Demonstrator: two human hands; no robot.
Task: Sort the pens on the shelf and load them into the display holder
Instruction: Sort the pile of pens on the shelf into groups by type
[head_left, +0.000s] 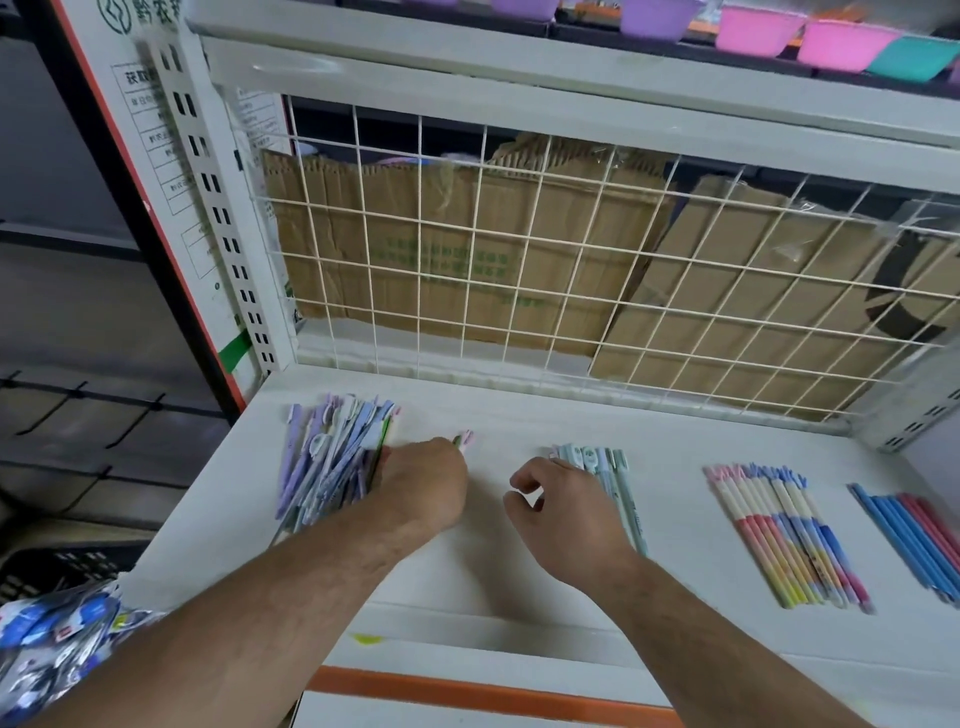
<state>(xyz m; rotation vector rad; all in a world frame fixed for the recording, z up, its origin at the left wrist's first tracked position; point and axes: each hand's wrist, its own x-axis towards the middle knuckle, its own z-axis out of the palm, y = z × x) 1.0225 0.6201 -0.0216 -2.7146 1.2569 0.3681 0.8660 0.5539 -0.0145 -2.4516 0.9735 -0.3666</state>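
Blue-and-white patterned sleeve (57, 639) fabric shows at the lower left edge, by the left forearm. Both bare forearms reach over the white shelf (519, 415). The left hand (423, 483) lies at the right edge of a loose heap of purple and blue pens (327, 457), its fingers curled round 1 pen (464, 439) whose pink and green end sticks out past the knuckles. The right hand (563, 514), near it, has loosely curled fingers, with thumb and forefinger apart and nothing seen between them. It covers the near ends of a small row of teal pens (608, 467). Farther right lie a row of pink, yellow and blue striped pens (784, 535) and a row of plain blue and pink pens (914, 540). All 4 groups rest on the shelf. A white wire grid (519, 270) stands at the back with brown cardboard (457, 249) behind it, and coloured bowls (753, 31) sit above.
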